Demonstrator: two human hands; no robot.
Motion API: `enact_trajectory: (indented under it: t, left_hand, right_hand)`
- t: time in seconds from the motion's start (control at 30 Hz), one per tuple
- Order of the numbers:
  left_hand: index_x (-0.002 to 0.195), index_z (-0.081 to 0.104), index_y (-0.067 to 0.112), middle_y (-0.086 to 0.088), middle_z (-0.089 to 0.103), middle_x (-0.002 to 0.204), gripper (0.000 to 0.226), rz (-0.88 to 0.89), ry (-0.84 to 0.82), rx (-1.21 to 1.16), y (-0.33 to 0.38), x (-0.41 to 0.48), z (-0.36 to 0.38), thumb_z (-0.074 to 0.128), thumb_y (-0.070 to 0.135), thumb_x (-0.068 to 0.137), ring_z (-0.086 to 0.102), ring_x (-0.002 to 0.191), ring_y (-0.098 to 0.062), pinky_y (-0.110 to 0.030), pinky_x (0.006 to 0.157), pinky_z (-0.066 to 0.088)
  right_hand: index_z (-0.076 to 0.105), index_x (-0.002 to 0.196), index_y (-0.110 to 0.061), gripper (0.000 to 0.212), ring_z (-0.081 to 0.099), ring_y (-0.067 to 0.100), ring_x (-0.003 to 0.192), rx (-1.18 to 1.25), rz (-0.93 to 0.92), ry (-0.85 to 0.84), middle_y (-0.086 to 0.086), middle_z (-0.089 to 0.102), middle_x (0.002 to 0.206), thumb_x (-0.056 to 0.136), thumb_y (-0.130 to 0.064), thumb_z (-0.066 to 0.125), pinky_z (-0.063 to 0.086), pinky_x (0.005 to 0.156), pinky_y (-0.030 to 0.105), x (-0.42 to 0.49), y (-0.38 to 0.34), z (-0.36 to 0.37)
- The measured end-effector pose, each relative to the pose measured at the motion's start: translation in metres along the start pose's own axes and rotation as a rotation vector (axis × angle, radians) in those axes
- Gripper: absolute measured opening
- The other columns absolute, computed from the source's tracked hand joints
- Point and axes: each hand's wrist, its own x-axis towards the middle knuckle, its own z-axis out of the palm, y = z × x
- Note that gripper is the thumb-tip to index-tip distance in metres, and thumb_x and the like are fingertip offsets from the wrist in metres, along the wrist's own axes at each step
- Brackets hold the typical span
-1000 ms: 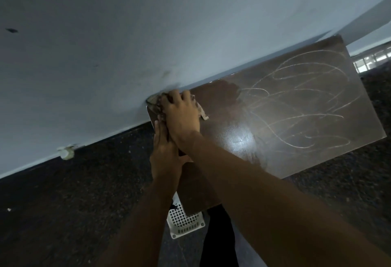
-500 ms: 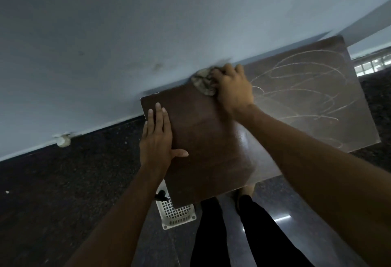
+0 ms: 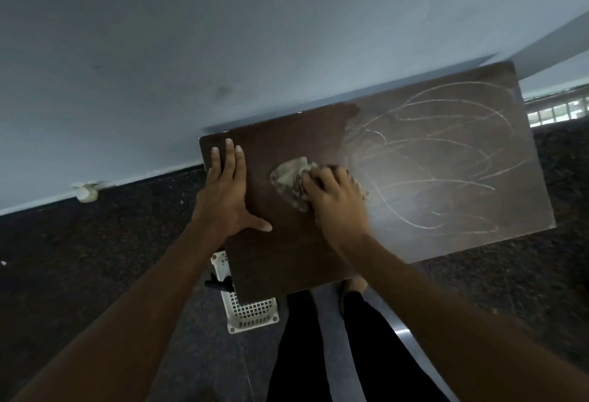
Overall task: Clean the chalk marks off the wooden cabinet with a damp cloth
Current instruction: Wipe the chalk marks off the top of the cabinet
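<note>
Cabinet (image 3: 287, 261) over white basket (image 3: 251, 312)

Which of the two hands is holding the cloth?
The right hand presses the crumpled cloth on the cabinet top; the left hand lies flat, empty.

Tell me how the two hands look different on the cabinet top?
The left hand lies flat and open on the cabinet, fingers straight, thumb out; the right hand is curled over a crumpled cloth. The left hand is empty; the right hand presses the cloth down. The left hand sits near the clean dark end; the right hand is beside the chalk marks. Both touch the cabinet top.
</note>
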Motion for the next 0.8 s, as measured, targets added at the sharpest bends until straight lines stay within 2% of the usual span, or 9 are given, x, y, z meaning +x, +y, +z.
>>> enact_trajectory:
  t: [0.1,0.2,0.3,0.4,0.53,0.63,0.8]
  left_hand:
    - [0.152,-0.025,0.003,-0.014,-0.039,0.157,0.165,-0.040,-0.029,0.045,0.014,0.000,-0.001,0.086,0.067,0.048,-0.028,0.147,-0.039,-0.058,0.113,0.033]
    - [0.152,-0.024,0.001,-0.016,-0.038,0.157,0.165,-0.041,-0.021,0.037,0.016,0.001,0.002,0.088,0.063,0.048,-0.027,0.147,-0.041,-0.060,0.113,0.031]
    - [0.152,-0.023,0.002,-0.015,-0.038,0.157,0.164,-0.032,-0.008,0.021,0.013,0.000,0.003,0.087,0.063,0.046,-0.027,0.147,-0.041,-0.063,0.111,0.032]
    - [0.153,-0.021,0.000,-0.017,-0.034,0.159,0.165,-0.033,-0.004,0.034,0.015,0.001,0.003,0.087,0.063,0.044,-0.026,0.147,-0.043,-0.064,0.111,0.030]
    - [0.153,-0.019,0.000,-0.018,-0.033,0.159,0.167,-0.031,0.005,0.020,0.016,0.001,0.002,0.088,0.062,0.042,-0.025,0.147,-0.043,-0.066,0.111,0.028]
    - [0.154,-0.018,0.000,-0.017,-0.031,0.160,0.166,-0.032,0.010,0.022,0.016,-0.002,0.002,0.086,0.063,0.040,-0.024,0.148,-0.042,-0.066,0.110,0.030]
    - [0.154,-0.021,0.003,-0.013,-0.034,0.159,0.166,-0.048,0.006,0.020,0.016,0.000,0.001,0.088,0.061,0.043,-0.025,0.148,-0.040,-0.064,0.108,0.035]
  right_hand:
    - [0.065,0.124,-0.011,0.048,0.055,0.039,0.105,-0.009,-0.076,0.005,0.013,0.061,0.124,0.076,-0.012,0.061,0.052,0.086,0.049,-0.037,0.020,0.001]
    - [0.065,0.124,-0.010,0.049,0.055,0.041,0.108,-0.021,-0.117,-0.045,0.014,0.061,0.125,0.076,-0.013,0.058,0.053,0.083,0.048,-0.029,0.041,-0.005]
    - [0.062,0.127,-0.011,0.047,0.052,0.040,0.112,-0.032,0.000,-0.015,0.014,0.060,0.125,0.080,-0.009,0.065,0.053,0.083,0.050,0.019,0.058,-0.014]
    - [0.059,0.134,-0.014,0.046,0.047,0.039,0.116,-0.025,0.110,0.054,0.012,0.057,0.128,0.089,-0.008,0.058,0.051,0.087,0.050,0.078,0.063,-0.028]
    - [0.058,0.136,-0.017,0.042,0.045,0.036,0.120,-0.029,0.095,0.081,0.010,0.056,0.130,0.095,-0.012,0.052,0.048,0.092,0.048,0.104,0.057,-0.034]
    - [0.060,0.133,-0.018,0.045,0.047,0.035,0.117,-0.018,0.039,0.029,0.009,0.057,0.128,0.088,-0.015,0.064,0.050,0.085,0.047,0.073,0.053,-0.033]
    - [0.065,0.124,-0.016,0.055,0.054,0.038,0.110,0.021,-0.056,-0.071,0.009,0.061,0.124,0.071,-0.015,0.079,0.052,0.079,0.047,-0.048,0.066,-0.012]
